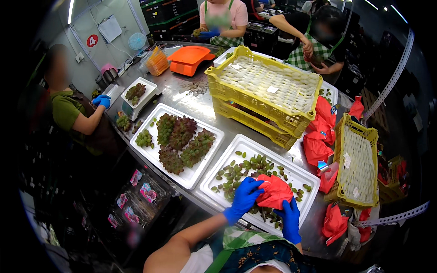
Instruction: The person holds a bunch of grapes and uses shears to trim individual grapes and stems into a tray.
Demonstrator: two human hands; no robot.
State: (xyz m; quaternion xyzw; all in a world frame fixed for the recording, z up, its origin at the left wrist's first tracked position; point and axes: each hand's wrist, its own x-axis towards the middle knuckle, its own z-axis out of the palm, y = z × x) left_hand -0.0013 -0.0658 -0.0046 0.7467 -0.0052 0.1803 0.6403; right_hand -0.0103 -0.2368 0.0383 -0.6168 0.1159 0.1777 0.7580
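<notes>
"Where's the red wrapping?"

"From afar, I see it at half past four, over the white tray; left hand, nearly closed, pinches its nine-o'clock edge, right hand, half-curled, its four-o'clock side"

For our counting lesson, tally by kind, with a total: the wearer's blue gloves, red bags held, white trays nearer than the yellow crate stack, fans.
Blue gloves (left hand, right hand): 2
Red bag: 1
White trays (left tray, right tray): 2
Fan: 1
Total: 6
</notes>
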